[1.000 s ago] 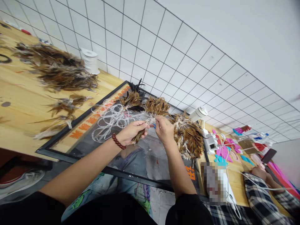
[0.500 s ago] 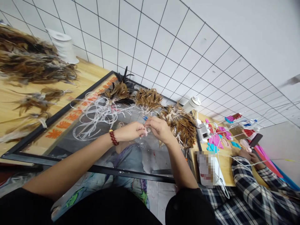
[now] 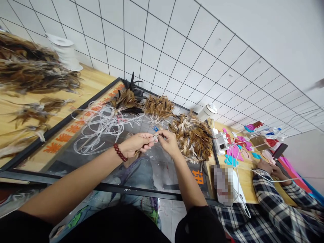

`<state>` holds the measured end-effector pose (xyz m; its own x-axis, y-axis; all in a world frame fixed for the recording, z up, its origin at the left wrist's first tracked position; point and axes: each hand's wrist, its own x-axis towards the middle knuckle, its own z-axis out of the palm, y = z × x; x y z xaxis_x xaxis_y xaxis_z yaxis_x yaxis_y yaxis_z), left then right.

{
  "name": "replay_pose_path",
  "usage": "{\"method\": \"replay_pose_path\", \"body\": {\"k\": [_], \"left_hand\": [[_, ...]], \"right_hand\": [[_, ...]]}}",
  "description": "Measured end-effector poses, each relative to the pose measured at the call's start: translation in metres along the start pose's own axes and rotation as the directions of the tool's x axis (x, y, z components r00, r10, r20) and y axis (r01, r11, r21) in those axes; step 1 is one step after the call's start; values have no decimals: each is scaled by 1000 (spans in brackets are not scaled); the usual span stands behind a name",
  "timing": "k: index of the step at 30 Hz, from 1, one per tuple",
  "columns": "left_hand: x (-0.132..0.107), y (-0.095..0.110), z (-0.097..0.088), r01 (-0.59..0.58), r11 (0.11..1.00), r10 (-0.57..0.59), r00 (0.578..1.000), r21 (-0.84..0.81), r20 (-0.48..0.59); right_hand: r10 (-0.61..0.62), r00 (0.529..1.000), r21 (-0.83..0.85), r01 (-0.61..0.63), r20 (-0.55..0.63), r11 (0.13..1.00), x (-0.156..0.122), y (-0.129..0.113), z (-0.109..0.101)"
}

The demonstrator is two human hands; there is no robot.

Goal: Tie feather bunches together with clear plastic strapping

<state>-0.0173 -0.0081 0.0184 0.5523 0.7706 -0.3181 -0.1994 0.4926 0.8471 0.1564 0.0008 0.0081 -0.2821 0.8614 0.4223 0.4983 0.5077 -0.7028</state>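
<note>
A: What has been altered within the last second?

B: The hands have been brought together. A second ago a small gap was left between them. Now the left hand (image 3: 135, 145) and the right hand (image 3: 168, 143) are met fingertip to fingertip on a small pale tuft (image 3: 155, 136).

A: How are the hands closed?

B: Both are pinched shut on the tuft, with the thumb and first fingers of each clamped and the other fingers curled. A brown feather (image 3: 138, 154) is glimpsed under the left palm, so it is judged to be gripped at its quill end. That grip itself is hidden.

A: What is implied for the work?

B: It is judged that the quill is being fastened, not merely carried, since the pinch has been tightened.

A: Where is the tuft held?

B: It is held above the glass panel (image 3: 83, 162), toward the panel's far edge and not resting on it. A feather garland (image 3: 192, 136) is laid along that far edge, and white ribbon (image 3: 101, 126) is tangled toward the left edge.

A: How does the tuft look?

B: It is whitish, downy and very small. Finer detail cannot be told.

A: Is anyone else seen?

B: A co-worker's hand (image 3: 272, 168) is rested at the right, well apart.
</note>
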Motion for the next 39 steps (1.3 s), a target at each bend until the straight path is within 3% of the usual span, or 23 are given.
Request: {"method": "replay_pose_path", "body": {"k": [5, 9, 13, 16, 18, 22, 25, 28, 31, 33, 35, 37, 39], "left_hand": [[11, -11, -4, -51, 998, 54, 986, 20, -156], [13, -17, -3, -81, 979, 124, 966, 187, -229], [5, -15, 3, -130, 870, 216, 968, 476, -131], [-2, -10, 5, -232, 736, 319, 947, 636, -24], [-5, -7, 3, -287, 692, 382, 924, 662, 1], [0, -8, -4, -289, 772, 454, 874, 567, -173], [12, -14, -9, -295, 826, 481, 813, 480, -329], [22, -21, -11, -297, 808, 519, 768, 510, -375], [22, -22, -9, -273, 714, 551, 787, 645, -277], [19, -21, -6, -299, 639, 542, 829, 709, -139], [15, -19, -4, -363, 622, 531, 847, 693, -34], [15, -19, -4, -414, 665, 552, 833, 621, -35], [17, -22, -6, -424, 707, 576, 810, 566, -113]], "right_hand": [[-55, 994, -160, 39, -98, 986, -3, 1, -14], [-189, 982, -233, 186, 12, 954, -3, -6, -25], [-225, 968, -249, 246, 110, 937, 9, -10, -22], [-175, 979, -228, 196, 107, 954, 19, -4, -17], [-101, 989, -212, 121, 105, 970, 20, 2, -14], [24, 990, -240, 10, 136, 971, 7, 9, -3], [19, 980, -372, 57, 198, 927, -10, -4, 6], [7, 956, -534, 158, 294, 831, -18, -24, 9], [-58, 947, -569, 239, 317, 787, -9, -32, 0], [-105, 963, -498, 219, 248, 839, 2, -25, -10], [-104, 983, -356, 153, 153, 922, 11, -11, -15], [-46, 993, -240, 71, 107, 968, 10, 0, -12], [20, 993, -250, 10, 118, 968, 1, 1, -2]]}}
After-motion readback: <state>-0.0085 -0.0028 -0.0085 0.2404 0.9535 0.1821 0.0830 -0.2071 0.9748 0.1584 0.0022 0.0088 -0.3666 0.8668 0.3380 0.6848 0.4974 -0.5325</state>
